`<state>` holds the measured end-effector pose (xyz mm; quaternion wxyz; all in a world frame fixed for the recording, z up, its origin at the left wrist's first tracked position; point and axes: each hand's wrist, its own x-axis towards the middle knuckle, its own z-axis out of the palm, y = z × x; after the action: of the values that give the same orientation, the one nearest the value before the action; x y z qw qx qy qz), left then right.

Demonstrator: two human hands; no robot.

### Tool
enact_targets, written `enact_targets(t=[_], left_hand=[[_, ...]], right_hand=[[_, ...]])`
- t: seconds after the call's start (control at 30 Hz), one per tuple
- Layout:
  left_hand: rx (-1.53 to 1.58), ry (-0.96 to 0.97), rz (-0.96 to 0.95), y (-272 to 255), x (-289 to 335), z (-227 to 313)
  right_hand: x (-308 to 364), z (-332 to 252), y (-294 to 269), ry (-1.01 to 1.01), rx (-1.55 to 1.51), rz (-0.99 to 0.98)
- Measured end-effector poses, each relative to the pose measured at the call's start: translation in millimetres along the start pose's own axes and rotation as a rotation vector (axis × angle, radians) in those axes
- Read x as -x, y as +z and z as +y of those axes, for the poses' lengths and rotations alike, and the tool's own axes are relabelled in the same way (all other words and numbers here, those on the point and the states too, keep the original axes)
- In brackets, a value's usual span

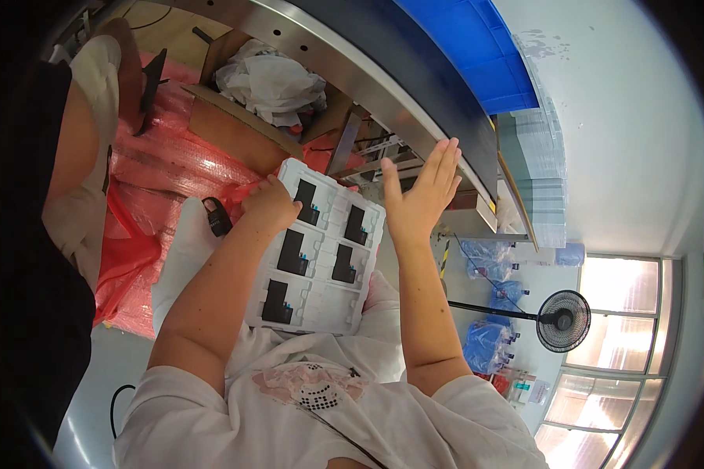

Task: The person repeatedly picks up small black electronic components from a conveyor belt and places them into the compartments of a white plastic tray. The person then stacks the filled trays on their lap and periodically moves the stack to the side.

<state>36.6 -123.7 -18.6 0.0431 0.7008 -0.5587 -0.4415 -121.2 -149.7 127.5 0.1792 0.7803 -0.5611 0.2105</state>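
Observation:
A white moulded tray (332,303) with compartments rests over my lap, tilted in view. Several flat black rectangular pieces with small blue tabs, like battery packs (292,252), lie in its pockets; the near right pocket holds none. My left hand (270,205) grips the tray's far left edge, one fingertip close to the far left black piece. Whether that fingertip touches the piece I cannot tell. Raised to the right of the tray, my right hand (422,195) has its fingers stretched and thumb apart, holding nothing. It is nearest to the metal edge of the black-topped conveyor (446,102).
Beyond the tray stands a cardboard box (235,125) with crumpled white sheeting (270,82). Red bubble wrap (160,141) covers the left side, beside another person in dark clothing (43,234). A blue bin (469,47) sits past the conveyor; a black fan (563,320) stands right.

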Motion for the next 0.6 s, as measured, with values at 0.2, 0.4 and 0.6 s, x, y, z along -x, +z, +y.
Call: enact_targets(t=[0.2,0.4,0.6], left_hand=[[0.012,0.098,0.307,1,5,8],[0.168,0.146,0.451,0,6,11],[0.171,0.015,0.310,-6,8,10]], right_hand=[[-6,6,-11,0.013,0.091,-0.062],[-17,5,-21,-0.022,0.129,-0.061],[-28,7,-33,-0.085,0.175,-0.150]])
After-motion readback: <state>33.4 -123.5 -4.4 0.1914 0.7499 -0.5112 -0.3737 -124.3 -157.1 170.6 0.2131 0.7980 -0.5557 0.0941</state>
